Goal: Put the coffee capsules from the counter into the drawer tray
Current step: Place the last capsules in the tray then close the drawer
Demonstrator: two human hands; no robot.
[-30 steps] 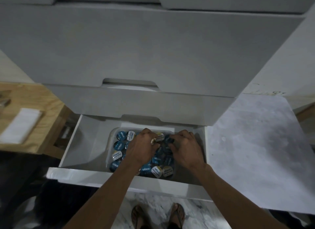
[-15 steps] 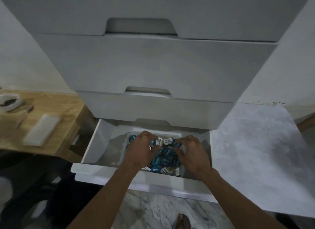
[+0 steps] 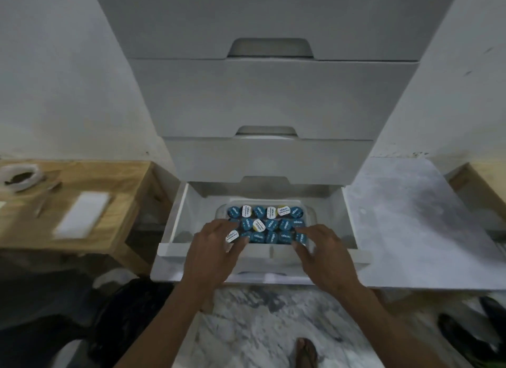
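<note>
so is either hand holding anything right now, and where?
Nothing held. Left hand and right hand are spread open, fingertips over the front-row capsules in the tray.

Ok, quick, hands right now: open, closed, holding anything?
Left hand: open, fingers spread over the capsules at the tray's left end, gripping nothing.
Right hand: open, fingers spread at the tray's right end, holding nothing.
</note>
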